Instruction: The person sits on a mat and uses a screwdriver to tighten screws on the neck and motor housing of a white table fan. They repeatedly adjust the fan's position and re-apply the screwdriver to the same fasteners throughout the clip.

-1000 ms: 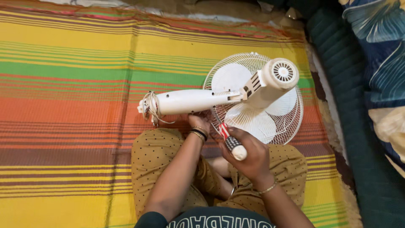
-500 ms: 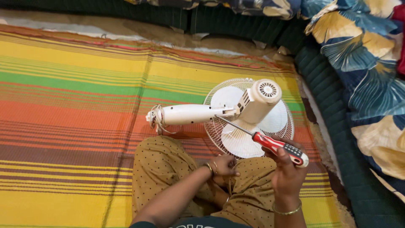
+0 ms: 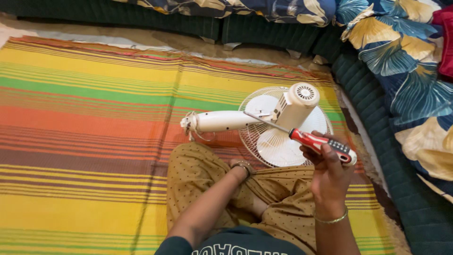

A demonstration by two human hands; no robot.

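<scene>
Screwdriver (image 3: 315, 140) lifted in the right hand (image 3: 328, 172) over a white fan (image 3: 278, 123), frame centre.
Head view: fingers wrap the red handle, shaft slanting toward the fan's neck; left hand (image 3: 240, 166) drops behind the knee, grip unclear; fan lies face-down on the striped mat (image 3: 94, 118).

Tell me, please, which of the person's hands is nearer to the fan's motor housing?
The right hand: it holds the screwdriver just below the motor housing. The left hand is down in the lap, mostly hidden, farther away.
</scene>
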